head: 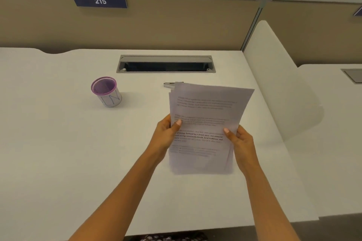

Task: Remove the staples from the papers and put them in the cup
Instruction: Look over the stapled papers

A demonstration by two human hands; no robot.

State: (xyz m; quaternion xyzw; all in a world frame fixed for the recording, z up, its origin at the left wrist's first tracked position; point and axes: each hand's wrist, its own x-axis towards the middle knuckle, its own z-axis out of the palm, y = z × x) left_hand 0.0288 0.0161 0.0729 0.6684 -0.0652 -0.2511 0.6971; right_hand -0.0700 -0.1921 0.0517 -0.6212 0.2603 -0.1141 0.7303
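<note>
Head view, nearest edge: two bare forearms extend from the bottom of the frame over the plain white desk (58,152). The left hand (166,133) grips the left edge of a stack of white printed paper sheets (203,129), thumb on the front face and fingers behind. The right hand (240,139) grips the right edge of the same stack in the same manner, thumb on the printed face. Both grips are closed on the papers. The stack is held clear of the desk, tilted with its top edge leaning away from the person, and the sheets fan slightly at the top left corner. Staples cannot be made out on the sheets.

Just beyond the stack's top left corner, a small silver metal tool (169,84) lies on the desk, partly hidden by the papers. Further left, well apart from the papers, stands an upright purple mesh cup wrapped in a white paper label (106,92). Behind these, a grey rectangular cable tray opening (166,64) is set into the desk. On the tan partition wall at the back hangs a dark blue sign reading 215 (99,0).
</note>
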